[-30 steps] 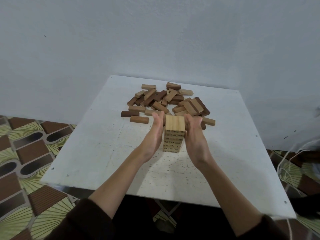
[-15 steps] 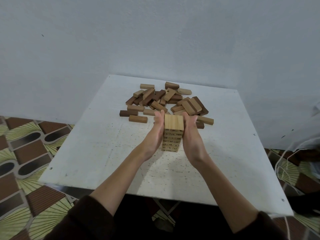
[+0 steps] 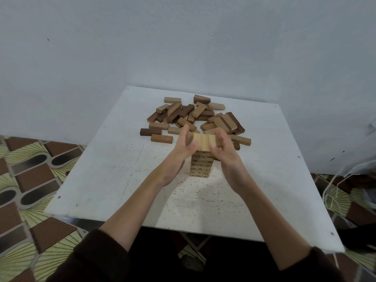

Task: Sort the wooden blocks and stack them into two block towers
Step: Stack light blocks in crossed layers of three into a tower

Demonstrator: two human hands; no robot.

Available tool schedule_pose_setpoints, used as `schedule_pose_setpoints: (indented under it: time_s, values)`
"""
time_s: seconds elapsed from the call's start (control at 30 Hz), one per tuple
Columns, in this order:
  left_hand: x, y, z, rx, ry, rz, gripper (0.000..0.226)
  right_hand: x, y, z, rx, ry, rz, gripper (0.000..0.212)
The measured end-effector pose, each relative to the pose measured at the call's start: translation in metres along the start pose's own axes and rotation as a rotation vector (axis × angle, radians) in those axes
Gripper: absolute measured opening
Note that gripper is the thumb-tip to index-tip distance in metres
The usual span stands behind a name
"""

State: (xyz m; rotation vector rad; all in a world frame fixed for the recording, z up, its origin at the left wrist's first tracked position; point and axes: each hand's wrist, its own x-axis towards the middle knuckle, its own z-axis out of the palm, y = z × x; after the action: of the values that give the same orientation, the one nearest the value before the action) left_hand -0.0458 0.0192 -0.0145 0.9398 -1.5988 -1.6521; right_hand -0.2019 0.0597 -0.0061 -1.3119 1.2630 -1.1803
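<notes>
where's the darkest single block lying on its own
In the head view the dark brown block lies flat at the pile's near-left edge, just behind a lighter brown block, left of the left hand.

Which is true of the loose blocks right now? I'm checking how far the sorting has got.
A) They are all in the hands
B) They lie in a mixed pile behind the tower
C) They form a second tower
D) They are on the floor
B: the loose blocks, light and dark together, lie heaped on the table beyond the single pale tower.
</notes>
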Motion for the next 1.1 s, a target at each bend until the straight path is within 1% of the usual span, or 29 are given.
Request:
schedule_pose_setpoints:
  time_s: [0.07, 0.13, 0.23, 0.33, 0.53, 0.67, 0.93, 1.03, 1.1]
  values:
    - [0.000, 0.003, -0.010, 0.101, 0.000, 0.035, 0.107, 0.000, 0.000, -0.015, -0.077, -0.029, 0.005, 0.085]
    - [0.000, 0.006, -0.016, 0.177, -0.008, 0.070, 0.106, 0.002, -0.003, -0.025, -0.139, -0.038, -0.022, 0.090]
    - [0.005, 0.008, -0.022, 0.217, -0.006, 0.094, 0.099, 0.005, -0.007, -0.030, -0.181, -0.068, -0.063, 0.083]
    - [0.007, 0.011, -0.020, 0.257, 0.003, 0.115, 0.098, 0.007, -0.010, -0.029, -0.225, -0.071, -0.068, 0.077]
    - [0.012, 0.011, -0.018, 0.249, 0.002, 0.121, 0.096, 0.010, -0.012, -0.025, -0.286, -0.059, -0.080, 0.077]
    - [0.014, 0.011, -0.017, 0.226, 0.003, 0.121, 0.094, 0.012, -0.011, -0.024, -0.282, -0.064, -0.089, 0.081]
    - [0.012, 0.014, -0.013, 0.228, 0.004, 0.116, 0.102, 0.015, -0.008, -0.025, -0.246, -0.088, -0.095, 0.080]
    - [0.011, 0.015, -0.013, 0.209, -0.006, 0.102, 0.107, 0.015, -0.007, -0.025, -0.229, -0.102, -0.086, 0.086]
    - [0.009, 0.014, -0.016, 0.178, -0.027, 0.087, 0.116, 0.013, -0.007, -0.026, -0.232, -0.113, -0.077, 0.091]
